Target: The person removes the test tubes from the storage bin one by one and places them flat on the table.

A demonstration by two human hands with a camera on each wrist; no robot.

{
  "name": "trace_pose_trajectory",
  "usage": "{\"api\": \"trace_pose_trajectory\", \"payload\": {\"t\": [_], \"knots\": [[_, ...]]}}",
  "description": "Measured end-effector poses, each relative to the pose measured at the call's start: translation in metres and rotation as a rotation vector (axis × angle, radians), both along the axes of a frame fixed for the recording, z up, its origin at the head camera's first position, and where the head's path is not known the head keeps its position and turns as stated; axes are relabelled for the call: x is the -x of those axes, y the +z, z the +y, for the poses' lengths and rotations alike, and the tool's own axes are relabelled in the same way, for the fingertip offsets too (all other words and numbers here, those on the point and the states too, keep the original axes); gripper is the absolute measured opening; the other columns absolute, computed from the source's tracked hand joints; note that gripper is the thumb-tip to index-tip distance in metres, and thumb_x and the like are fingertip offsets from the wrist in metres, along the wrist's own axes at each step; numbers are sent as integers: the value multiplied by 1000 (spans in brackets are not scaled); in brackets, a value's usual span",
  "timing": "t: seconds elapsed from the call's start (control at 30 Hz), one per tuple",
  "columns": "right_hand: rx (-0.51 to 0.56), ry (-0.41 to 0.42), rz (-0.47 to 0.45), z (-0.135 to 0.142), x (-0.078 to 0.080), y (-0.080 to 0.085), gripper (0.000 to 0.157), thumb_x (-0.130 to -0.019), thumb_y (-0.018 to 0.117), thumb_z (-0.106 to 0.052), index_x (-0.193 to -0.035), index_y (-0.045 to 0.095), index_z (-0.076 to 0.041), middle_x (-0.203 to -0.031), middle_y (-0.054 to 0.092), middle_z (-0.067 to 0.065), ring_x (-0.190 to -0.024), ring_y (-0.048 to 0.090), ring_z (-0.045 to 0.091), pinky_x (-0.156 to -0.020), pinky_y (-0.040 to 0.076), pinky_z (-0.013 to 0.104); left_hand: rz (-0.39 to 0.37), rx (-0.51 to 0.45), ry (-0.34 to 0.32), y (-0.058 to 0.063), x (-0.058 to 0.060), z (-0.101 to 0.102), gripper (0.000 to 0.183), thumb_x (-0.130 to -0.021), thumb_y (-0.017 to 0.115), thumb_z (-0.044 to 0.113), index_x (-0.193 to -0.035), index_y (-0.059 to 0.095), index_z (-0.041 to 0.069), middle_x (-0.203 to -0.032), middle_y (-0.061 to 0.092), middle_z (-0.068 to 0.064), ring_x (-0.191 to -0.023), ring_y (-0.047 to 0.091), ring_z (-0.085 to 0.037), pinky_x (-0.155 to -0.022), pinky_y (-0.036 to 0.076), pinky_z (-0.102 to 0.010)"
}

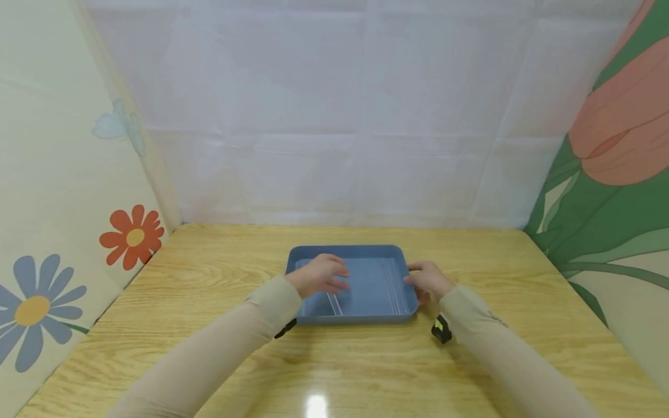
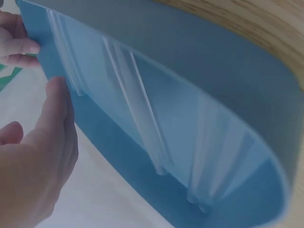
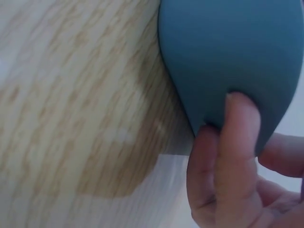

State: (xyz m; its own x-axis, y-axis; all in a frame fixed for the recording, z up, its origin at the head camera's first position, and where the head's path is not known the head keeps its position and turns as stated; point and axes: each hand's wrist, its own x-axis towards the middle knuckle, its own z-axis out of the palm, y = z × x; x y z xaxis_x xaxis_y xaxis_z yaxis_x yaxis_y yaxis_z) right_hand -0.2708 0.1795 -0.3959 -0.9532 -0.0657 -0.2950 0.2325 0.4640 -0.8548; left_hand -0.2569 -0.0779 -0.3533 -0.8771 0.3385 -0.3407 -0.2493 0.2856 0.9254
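Blue tray (image 1: 360, 284) lying flat and open side up on the wood-grain surface (image 1: 366, 360), around the middle from side to side, between both hands. Crossing the inside of the tray, clear narrow strips (image 2: 135, 104) with pale edges (loose pieces or moulded ridges, cannot tell).

Over the left half of the tray, left hand (image 1: 320, 274) with fingers almost straight and thumb held apart from them. Touching the tray or just above it, cannot tell.

At the right end of the tray, right hand (image 1: 430, 278) with fingers bent, pinching the end wall. Against the outer face of that wall, two fingertips pressed close together.

Over both forearms, beige sleeves (image 1: 219, 348). Under the left cuff, a black strap (image 1: 285, 329); by the right cuff, a small black device (image 1: 441, 330) with a touch of yellow.

Behind the surface, a creased white cloth (image 1: 334, 116). To the left, a pale wall covering (image 1: 57, 174) with a red flower (image 1: 135, 237), a blue flower (image 1: 32, 311) and a faint butterfly (image 1: 117, 126). To the right, a large pink tulip (image 1: 624, 122) among green leaves (image 1: 617, 212).
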Motion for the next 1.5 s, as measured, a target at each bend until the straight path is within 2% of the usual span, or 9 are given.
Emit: {"api": "trace_pose_trajectory", "payload": {"t": [0.37,0.6,0.83,1.17,1.5], "knots": [[-5,-10,-13,1,3,-1,49,-92,56,2,-138,42,12,-104,63,28,-70,62,23,-47,52,29,-56,-32,-30,0,10,20,52,-101,47,8,-146,29,-10,-139,46,-29,-111,61,-37,-93,50,-44],[-15,-3,-5,3,3,-1,49,-92,56,2,-138,42,12,-109,61,30,-71,62,24,-46,52,29,-92,-56,-18,2,17,32,51,-101,45,7,-147,28,-9,-138,48,-29,-115,58,-39,-97,47,-46],[-11,3,-2,0,0,4,48,-93,54,2,-138,42,13,-104,63,28,-71,62,24,-47,52,30,-126,-87,-28,1,24,45,52,-102,43,6,-148,25,-10,-138,47,-30,-117,56,-41,-99,45,-46],[-1,10,-5,-1,2,-1,47,-92,54,2,-137,43,12,-94,66,23,-66,61,22,-44,51,28,-153,-93,-42,-3,29,62,50,-103,42,7,-147,26,-11,-138,47,-31,-117,56,-41,-100,45,-46],[-8,-4,-11,-2,2,0,48,-92,54,3,-137,43,12,-94,65,23,-65,61,23,-44,51,29,-157,-89,-30,-7,35,71,49,-103,42,7,-147,28,-10,-137,48,-31,-118,56,-41,-99,44,-47]]}}
